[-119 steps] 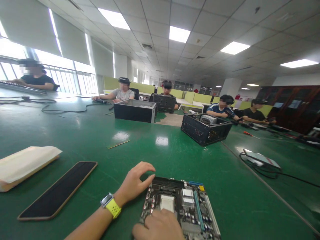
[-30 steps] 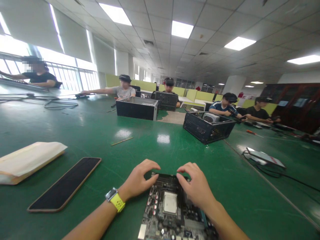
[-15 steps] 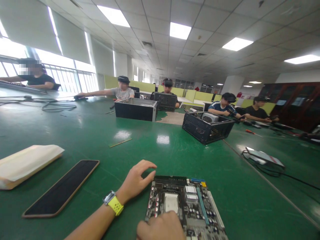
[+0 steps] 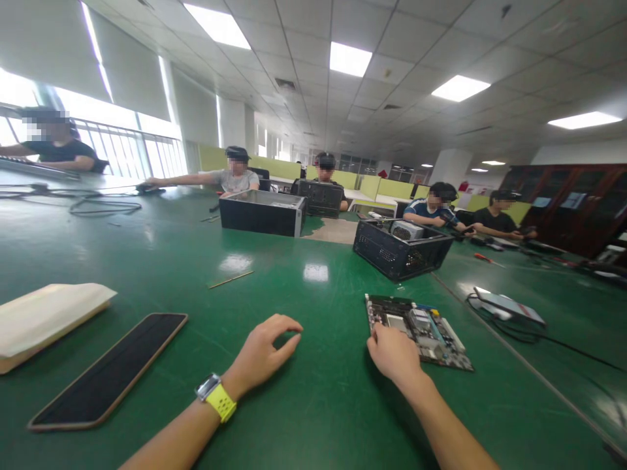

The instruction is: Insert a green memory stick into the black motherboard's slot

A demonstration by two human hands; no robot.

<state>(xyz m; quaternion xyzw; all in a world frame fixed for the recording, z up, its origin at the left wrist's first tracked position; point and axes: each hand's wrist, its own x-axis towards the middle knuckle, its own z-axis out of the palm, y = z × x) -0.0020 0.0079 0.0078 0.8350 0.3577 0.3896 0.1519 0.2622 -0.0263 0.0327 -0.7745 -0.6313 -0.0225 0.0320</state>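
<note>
My right hand [image 4: 394, 356] pinches the left edge of a motherboard [image 4: 434, 343] on the right side of the green table. The board lies face up, and a square metal-topped processor [image 4: 396, 322] shows near its left edge. My fingertips hide part of that edge. To the left, my left hand [image 4: 267, 349] rests over the table with nothing in it. Its thumb and curved fingers are apart, and a watch with a yellow strap [image 4: 220, 399] is on the wrist.
A phone [image 4: 112, 369] and a cream-coloured packet [image 4: 53, 316] lie at the left. Beyond my hands are a thin stick [image 4: 232, 279], an open computer case [image 4: 402, 248] and another black case [image 4: 262, 214]. A cabled device [image 4: 509, 305] lies right. Several people sit around the far side.
My right hand has carried the motherboard forward and to the right, away from my left hand. The left hand stays nearly where it was, thumb and fingers apart.
</note>
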